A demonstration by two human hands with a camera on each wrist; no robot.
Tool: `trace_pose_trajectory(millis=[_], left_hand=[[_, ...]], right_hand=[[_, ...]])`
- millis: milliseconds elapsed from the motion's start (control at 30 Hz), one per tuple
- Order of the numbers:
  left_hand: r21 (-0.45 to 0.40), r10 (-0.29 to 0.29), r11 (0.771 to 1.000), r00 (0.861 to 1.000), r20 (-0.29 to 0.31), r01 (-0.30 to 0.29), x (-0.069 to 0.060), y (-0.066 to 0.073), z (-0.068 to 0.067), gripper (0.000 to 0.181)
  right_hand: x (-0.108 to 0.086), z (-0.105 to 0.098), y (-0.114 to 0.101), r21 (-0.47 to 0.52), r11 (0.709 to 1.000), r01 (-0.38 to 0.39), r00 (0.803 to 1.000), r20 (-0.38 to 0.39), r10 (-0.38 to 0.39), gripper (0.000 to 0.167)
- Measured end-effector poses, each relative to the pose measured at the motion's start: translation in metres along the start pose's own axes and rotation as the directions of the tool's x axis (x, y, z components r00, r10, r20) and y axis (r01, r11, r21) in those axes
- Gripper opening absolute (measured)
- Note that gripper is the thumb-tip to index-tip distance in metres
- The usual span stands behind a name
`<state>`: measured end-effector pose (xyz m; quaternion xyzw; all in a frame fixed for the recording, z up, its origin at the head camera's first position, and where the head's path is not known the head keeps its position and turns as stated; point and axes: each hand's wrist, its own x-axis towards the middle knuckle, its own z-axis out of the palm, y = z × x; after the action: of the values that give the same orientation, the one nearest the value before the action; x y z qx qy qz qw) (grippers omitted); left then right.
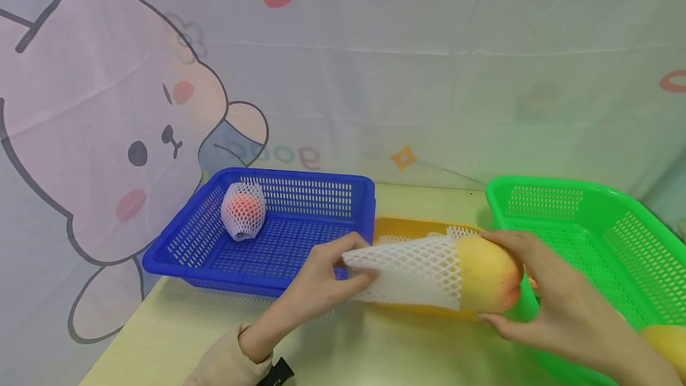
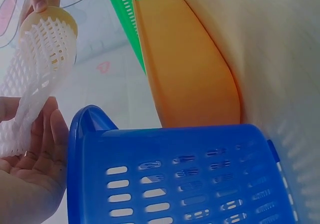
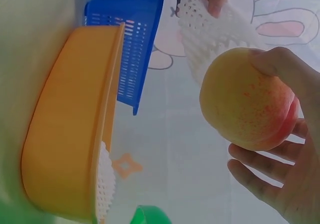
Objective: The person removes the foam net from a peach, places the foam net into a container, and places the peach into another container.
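A yellow peach with a red blush (image 1: 489,276) is partly inside a white foam net (image 1: 412,270), its right end bare. My right hand (image 1: 568,296) grips the bare end, thumb on one side and fingers on the other, as the right wrist view also shows around the peach (image 3: 250,101). My left hand (image 1: 321,276) pinches the narrow loose end of the net between thumb and fingers. In the left wrist view the net (image 2: 40,73) stretches from the peach down to that hand (image 2: 35,169). Both hands hold the fruit above an orange basket (image 1: 396,226).
On the left, a blue basket (image 1: 321,180) holds one reddish fruit in a foam net (image 1: 243,210). To the right stands a green basket (image 1: 541,182), with a yellow fruit (image 1: 667,344) at its near right. White netting (image 3: 104,179) shows inside the orange basket. A printed curtain (image 1: 429,76) hangs behind.
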<state>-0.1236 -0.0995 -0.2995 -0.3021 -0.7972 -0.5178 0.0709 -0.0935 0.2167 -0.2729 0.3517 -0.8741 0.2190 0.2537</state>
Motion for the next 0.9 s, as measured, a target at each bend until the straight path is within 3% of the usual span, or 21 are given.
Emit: trace_pose_trajectory(millis=[400,633,900], left_hand=[[0.006,0.029,1.0,0.999,-0.016,-0.029,0.001,-0.002,0.002,0.015],[0.104,0.117,0.988,0.993,-0.026,-0.113,0.001,-0.002,0.008,0.017],[0.14,0.197,0.972,0.98,-0.031,-0.191,0.001,-0.007,0.015,0.021]], right_hand=[[-0.001,-0.008,0.003,-0.027,1.0,-0.009,1.0,-0.008,0.009,0.091],[-0.004,-0.014,0.01,-0.071,0.997,-0.001,0.998,-0.063,-0.003,0.086],[-0.006,-0.023,0.015,-0.085,0.996,-0.035,0.997,-0.073,0.029,0.097]])
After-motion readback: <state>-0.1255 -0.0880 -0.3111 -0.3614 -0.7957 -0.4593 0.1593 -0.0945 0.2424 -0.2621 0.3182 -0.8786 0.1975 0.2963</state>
